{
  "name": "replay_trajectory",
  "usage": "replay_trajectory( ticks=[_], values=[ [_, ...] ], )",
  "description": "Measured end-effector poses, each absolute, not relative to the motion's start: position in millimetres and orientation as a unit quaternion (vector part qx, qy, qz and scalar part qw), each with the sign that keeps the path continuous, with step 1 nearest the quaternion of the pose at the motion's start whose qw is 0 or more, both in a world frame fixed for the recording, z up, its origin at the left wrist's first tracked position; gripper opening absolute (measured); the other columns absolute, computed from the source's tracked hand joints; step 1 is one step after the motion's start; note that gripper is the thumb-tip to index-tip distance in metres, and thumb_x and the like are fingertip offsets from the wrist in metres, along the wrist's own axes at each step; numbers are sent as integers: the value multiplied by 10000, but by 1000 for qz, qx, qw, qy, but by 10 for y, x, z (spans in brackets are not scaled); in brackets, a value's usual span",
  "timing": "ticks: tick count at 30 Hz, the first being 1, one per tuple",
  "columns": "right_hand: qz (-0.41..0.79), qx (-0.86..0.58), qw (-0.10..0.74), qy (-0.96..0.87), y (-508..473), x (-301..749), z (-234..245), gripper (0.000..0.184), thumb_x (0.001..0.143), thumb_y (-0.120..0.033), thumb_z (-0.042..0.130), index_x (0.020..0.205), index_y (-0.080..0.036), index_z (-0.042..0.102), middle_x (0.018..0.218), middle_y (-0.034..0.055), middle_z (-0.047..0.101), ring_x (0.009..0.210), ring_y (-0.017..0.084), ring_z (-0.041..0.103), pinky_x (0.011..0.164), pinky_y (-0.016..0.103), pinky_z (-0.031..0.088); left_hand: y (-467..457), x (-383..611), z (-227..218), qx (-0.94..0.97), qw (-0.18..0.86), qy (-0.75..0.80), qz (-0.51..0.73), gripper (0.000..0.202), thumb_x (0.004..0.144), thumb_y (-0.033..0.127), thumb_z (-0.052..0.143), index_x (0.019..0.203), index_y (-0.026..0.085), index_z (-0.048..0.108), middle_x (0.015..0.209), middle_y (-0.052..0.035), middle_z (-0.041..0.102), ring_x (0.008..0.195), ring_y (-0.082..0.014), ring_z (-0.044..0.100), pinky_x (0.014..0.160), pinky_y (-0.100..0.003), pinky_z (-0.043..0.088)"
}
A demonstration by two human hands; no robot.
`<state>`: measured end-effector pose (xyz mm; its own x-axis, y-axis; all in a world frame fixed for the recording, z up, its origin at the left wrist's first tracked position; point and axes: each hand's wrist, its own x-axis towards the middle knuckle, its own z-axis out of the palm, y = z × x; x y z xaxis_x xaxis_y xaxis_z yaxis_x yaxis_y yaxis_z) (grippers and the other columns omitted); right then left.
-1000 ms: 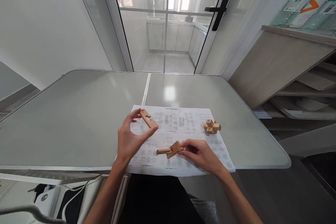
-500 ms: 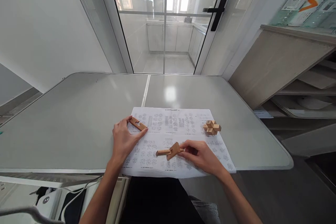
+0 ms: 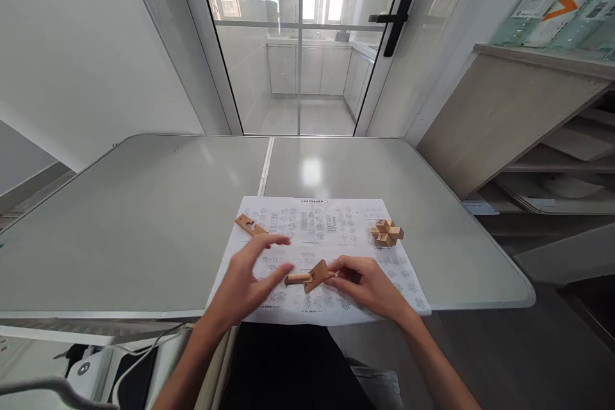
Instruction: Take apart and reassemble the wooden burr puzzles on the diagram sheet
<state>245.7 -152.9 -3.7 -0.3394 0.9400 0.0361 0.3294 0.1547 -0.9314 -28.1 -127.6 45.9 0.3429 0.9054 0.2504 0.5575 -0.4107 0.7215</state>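
Observation:
Between the fingers of my right hand [image 3: 362, 282] is a wooden puzzle assembly [image 3: 316, 277], a flat block with a rod-like piece sticking out to the left. My left hand [image 3: 252, 278] is empty, thumb and fingers apart, close to the left tip of that rod. Just beyond the left fingers a flat notched wooden puzzle piece [image 3: 250, 224] lies on the paper, its near end partly covered by the hand. Under both hands spreads a white instruction sheet [image 3: 317, 314] printed with rows of small diagrams.
An assembled wooden burr puzzle [image 3: 387, 232] rests at the sheet's right side. The sheet lies on a grey table [image 3: 144, 224] with a seam. Past the table is a glass door [image 3: 298, 77]; to the right, a shelf unit [image 3: 519, 115] carries plastic-wrapped bottles [image 3: 552, 13].
My left hand has let go of the notched wooden piece and moved right and nearer, toward the puzzle assembly. The right hand keeps its hold in nearly the same place.

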Motion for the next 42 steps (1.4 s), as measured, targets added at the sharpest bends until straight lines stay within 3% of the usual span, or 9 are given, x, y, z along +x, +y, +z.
replay_trajectory(
  ticks=[3,6,10,13,21,26,32,36,42],
  values=[
    [458,-464,337,-679,-1531,2456,-40,264,985,-462,715,1021,-214,800,679,-32,595,607,136,467,586,278,373,-1407,-105,491,826,269,407,283,515,824,425,879,1272,303,657,1258,-53,763,1159,-300,717,996,-436,574],
    [463,-461,338,-678,-1527,2451,-46,266,981,-462,720,1012,-211,802,684,-28,613,606,134,470,585,276,374,-1452,45,413,844,249,402,254,526,764,371,939,1204,297,661,1157,-33,793,1044,-296,747,906,-426,591],
    [464,-456,346,-676,-1521,2452,-56,309,978,-502,717,1015,-207,802,676,-24,617,597,136,479,579,276,377,-1445,140,299,834,262,410,261,315,861,316,848,1115,268,670,1027,-6,806,904,-245,781,805,-361,617],
    [455,-458,353,-677,-1527,2465,-55,322,983,-516,710,1020,-211,804,678,-17,623,608,145,506,589,282,388,-1443,133,301,814,296,414,281,165,932,256,755,1073,251,669,1002,9,801,907,-205,792,827,-315,629],
    [422,-461,348,-699,-1592,2476,34,257,1022,-461,666,1023,-240,799,710,-8,659,630,161,552,598,288,417,-1520,8,474,804,309,427,274,152,916,239,776,1028,254,673,970,32,792,886,-172,767,853,-290,616],
    [375,-490,346,-707,-1622,2630,129,220,1025,-436,666,1021,-252,787,792,8,718,686,180,609,610,294,439,-1561,-202,559,792,277,457,296,89,950,312,722,978,250,666,940,15,782,816,-177,747,849,-315,624],
    [358,-560,369,-649,-1620,2675,116,275,1015,-488,641,926,-240,717,746,5,693,653,189,607,623,308,466,-1451,-663,471,682,276,602,311,352,857,570,766,997,253,703,936,-16,824,866,-263,810,756,-338,643],
    [341,-573,360,-652,-1494,2414,35,281,1011,-491,613,914,-239,689,742,16,720,656,205,631,605,309,475,-1287,-850,318,592,309,684,293,452,774,620,791,1012,241,729,883,-26,845,876,-297,825,793,-355,649],
    [340,-582,338,-657,-1155,2016,-50,208,995,-413,600,898,-243,671,825,26,797,709,216,713,674,322,505,-1087,-940,291,552,313,722,275,492,807,608,715,1114,228,763,1094,-59,850,1043,-304,807,887,-342,632]
  ],
)
